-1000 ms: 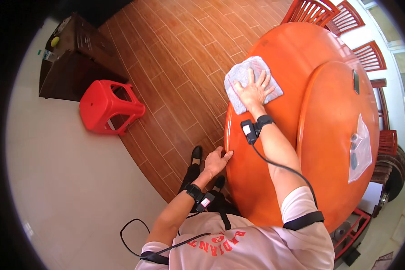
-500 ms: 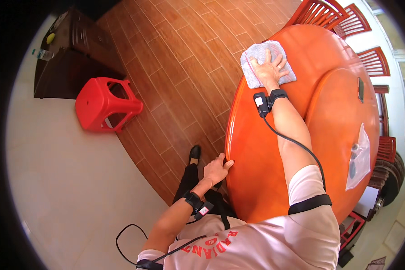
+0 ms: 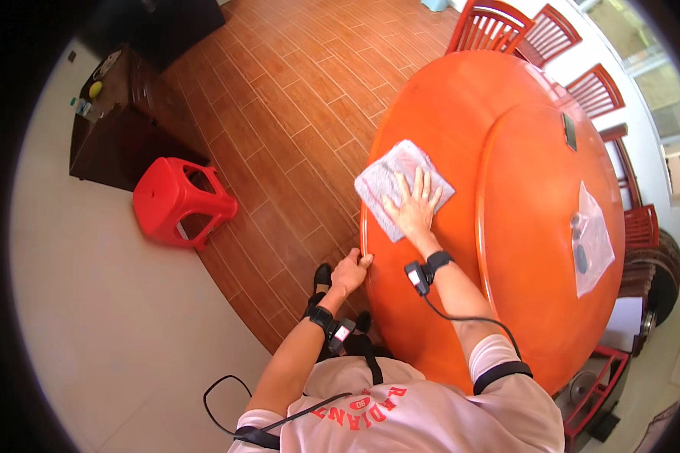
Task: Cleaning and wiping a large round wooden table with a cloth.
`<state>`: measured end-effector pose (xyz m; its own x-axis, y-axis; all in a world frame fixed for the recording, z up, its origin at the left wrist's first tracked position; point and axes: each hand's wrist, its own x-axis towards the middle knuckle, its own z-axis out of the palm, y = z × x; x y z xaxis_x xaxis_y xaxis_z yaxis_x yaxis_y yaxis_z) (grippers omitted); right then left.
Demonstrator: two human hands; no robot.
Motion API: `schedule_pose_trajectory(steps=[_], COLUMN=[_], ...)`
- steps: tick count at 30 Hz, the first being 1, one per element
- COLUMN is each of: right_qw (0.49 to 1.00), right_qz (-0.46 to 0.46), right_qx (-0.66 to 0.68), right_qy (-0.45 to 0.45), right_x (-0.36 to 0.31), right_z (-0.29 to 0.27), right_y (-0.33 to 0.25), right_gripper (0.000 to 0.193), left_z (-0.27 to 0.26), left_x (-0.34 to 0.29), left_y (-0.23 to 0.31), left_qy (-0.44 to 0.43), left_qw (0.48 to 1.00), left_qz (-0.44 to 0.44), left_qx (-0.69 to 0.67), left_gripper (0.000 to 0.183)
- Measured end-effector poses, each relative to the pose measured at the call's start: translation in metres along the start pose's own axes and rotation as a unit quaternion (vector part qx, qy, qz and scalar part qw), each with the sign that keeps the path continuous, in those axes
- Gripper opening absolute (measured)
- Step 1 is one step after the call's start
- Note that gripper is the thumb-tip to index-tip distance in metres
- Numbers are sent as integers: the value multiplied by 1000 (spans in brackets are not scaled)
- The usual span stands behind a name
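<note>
My right hand point(image 3: 414, 210) presses flat, fingers spread, on a folded pale grey-lilac cloth point(image 3: 379, 181). The cloth lies on the round orange-brown wooden table point(image 3: 431, 317), and its left corner reaches past the rim. At the table's near left edge, my left hand point(image 3: 347, 273) grips the rim with the thumb on top; its other fingers are partly hidden. Each wrist carries a black strap with a small device and a cable.
A raised round wooden turntable point(image 3: 536, 219) sits on the table, bearing a dark phone point(image 3: 569, 132) and a clear plastic bag point(image 3: 595, 245) with small items. Wooden chairs point(image 3: 491, 26) stand beyond. A red plastic stool point(image 3: 166, 200) and a dark cabinet point(image 3: 121, 136) are at left.
My right hand has drawn the cloth nearer along the table's left side, bending the elbow more. My left hand remains on the rim, while the view has shifted somewhat.
</note>
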<state>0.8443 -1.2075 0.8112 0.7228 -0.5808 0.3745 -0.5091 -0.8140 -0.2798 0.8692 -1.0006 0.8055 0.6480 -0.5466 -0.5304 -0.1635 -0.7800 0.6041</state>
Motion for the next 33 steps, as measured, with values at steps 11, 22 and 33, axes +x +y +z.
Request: schedule_pose_trajectory(steps=[11,22,33], right_qw=[995,974,962], right_qz=[62,183,243], right_qx=[8,-38,-42], right_qy=[-79,-127,-120], right_x=[-258,-396,-352], right_z=[-106,-152,-136], right_y=[39,60,48], right_gripper=[64,71,79], left_z=[22,27,6], left_x=[11,1,78], left_y=[8,17,49], left_qy=[77,169,240], left_qw=[988,973,962], left_qz=[-25,12,9], left_qx=[-129,-155,-130], left_gripper=[53,57,81])
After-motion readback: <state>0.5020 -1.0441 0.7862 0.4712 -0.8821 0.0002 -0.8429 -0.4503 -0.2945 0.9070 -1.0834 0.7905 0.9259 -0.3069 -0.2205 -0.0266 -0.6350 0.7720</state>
